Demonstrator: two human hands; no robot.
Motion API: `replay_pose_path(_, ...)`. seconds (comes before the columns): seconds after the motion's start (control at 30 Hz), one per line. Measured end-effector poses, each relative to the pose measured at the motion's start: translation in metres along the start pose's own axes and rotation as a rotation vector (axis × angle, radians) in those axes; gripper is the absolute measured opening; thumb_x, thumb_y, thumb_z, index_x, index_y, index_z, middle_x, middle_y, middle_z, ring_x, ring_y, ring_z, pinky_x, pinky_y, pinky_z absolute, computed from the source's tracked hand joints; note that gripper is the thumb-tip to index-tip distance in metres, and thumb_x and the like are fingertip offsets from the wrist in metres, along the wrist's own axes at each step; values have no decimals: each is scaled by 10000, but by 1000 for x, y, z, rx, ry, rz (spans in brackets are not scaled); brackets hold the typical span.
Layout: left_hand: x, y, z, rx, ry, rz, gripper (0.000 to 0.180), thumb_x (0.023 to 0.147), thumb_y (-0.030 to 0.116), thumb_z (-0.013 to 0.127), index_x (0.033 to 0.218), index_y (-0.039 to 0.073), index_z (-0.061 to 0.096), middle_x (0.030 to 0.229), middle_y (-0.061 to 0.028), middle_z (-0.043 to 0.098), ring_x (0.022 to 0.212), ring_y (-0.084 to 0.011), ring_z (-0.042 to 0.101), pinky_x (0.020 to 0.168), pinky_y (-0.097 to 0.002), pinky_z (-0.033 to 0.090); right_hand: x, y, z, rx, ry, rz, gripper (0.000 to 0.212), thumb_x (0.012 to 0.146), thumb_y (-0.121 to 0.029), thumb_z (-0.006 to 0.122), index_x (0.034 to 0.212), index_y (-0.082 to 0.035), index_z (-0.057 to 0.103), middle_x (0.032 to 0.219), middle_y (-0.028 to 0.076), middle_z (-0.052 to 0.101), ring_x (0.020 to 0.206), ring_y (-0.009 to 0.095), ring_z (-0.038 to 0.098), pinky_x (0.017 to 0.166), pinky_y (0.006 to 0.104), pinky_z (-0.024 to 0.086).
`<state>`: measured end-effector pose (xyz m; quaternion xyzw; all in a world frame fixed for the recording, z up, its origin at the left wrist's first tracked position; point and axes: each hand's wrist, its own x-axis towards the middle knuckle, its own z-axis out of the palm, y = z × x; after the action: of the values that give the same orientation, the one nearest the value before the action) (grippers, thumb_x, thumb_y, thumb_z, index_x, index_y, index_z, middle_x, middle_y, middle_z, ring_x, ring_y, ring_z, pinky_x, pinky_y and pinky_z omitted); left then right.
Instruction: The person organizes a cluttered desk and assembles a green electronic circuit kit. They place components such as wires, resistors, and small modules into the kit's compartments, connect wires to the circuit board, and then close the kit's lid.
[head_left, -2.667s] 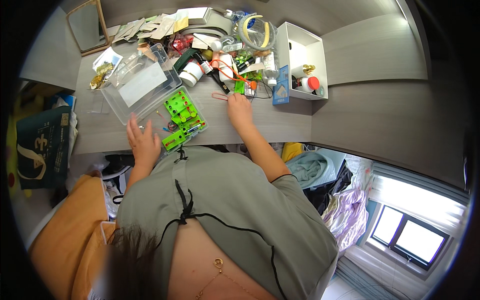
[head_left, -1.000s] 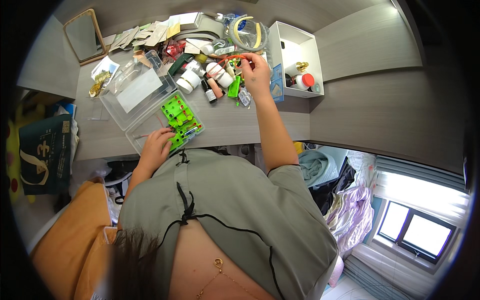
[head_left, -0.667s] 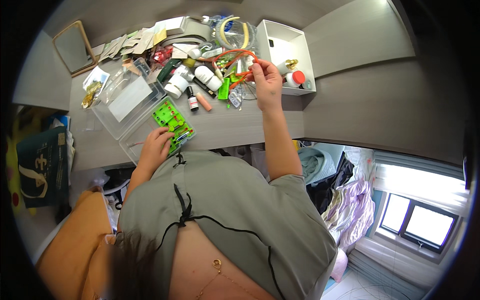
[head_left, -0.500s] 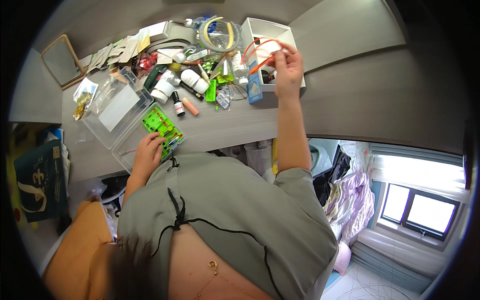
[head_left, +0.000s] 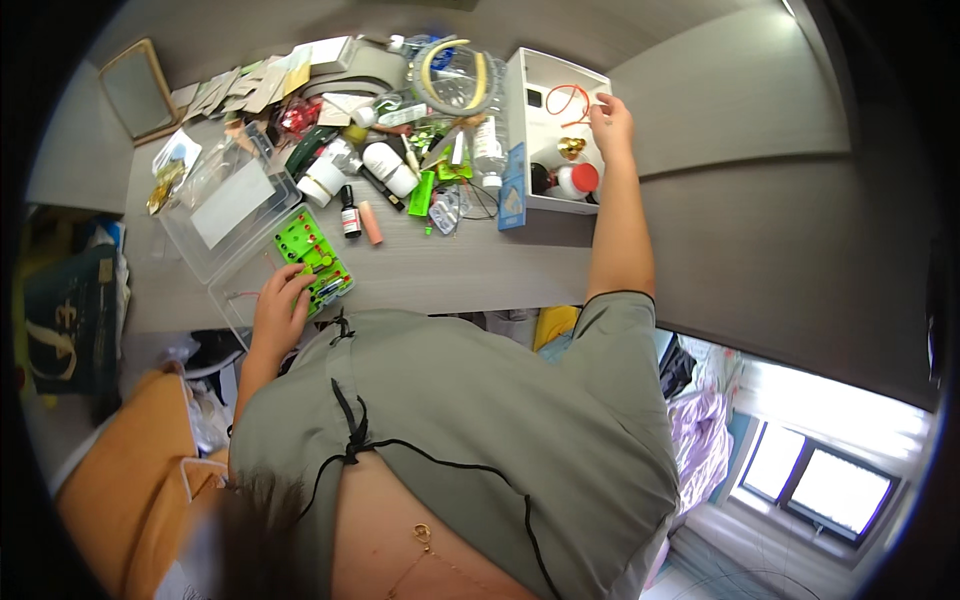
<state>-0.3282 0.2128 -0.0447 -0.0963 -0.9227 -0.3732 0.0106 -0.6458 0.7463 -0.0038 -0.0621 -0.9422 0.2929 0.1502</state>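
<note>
My right hand [head_left: 612,125] is at the right wall of a white box [head_left: 517,120], its fingers closed at the end of a thin orange cord [head_left: 568,100]. The cord's loop hangs or lies inside the box; part of the grip is hidden. Inside the box are a white bottle with a red cap [head_left: 578,181], a gold-coloured object [head_left: 571,148] and a dark round item [head_left: 542,178]. My left hand [head_left: 283,305] rests with fingers stretched out and apart on a green tray [head_left: 297,237] of small red and black parts, set in a clear plastic case [head_left: 240,310].
A crowded heap fills the back of the desk: white bottles [head_left: 390,170], a clear bottle [head_left: 488,150], a ringed headband [head_left: 428,75] and papers [head_left: 265,88]. A small dark bottle [head_left: 350,212] and a pink tube [head_left: 371,222] stand nearer. A framed mirror [head_left: 135,95] leans far left.
My right hand has moved right with the orange cord, from over the box to its right wall. The box's contents now show more. My left hand stays on the green tray.
</note>
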Motion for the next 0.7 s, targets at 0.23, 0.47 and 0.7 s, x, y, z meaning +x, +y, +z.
replay_pose_path(0.23, -18, 14, 10, 63, 78, -167, 247, 856, 67, 620, 1097, 79, 674, 1212, -126, 586, 1116, -336, 544, 961, -418, 421, -108, -149, 39, 441, -220, -308, 206, 902, -106, 615, 1091, -34, 657, 953, 116, 651, 801, 176, 624, 715, 301, 511)
replay_pose_path(0.47, -27, 26, 12, 56, 60, -191, 259, 857, 75, 621, 1112, 78, 662, 1241, -141, 566, 1155, -353, 530, 983, -430, 428, -241, -221, 152, 57, -692, -526, 301, 883, -279, 652, 1049, -38, 581, 979, 155, 636, 846, 323, 662, 732, 425, 537)
replay_pose_path(0.7, -34, 8, -1, 23, 55, -134, 268, 856, 70, 617, 1120, 82, 659, 1252, -134, 564, 1156, -346, 536, 992, -427, 427, -255, -249, 193, -215, -722, -313, 447, 857, -221, 642, 1180, 13, 438, 1019, 229, 630, 841, 370, 687, 691, 446, 564)
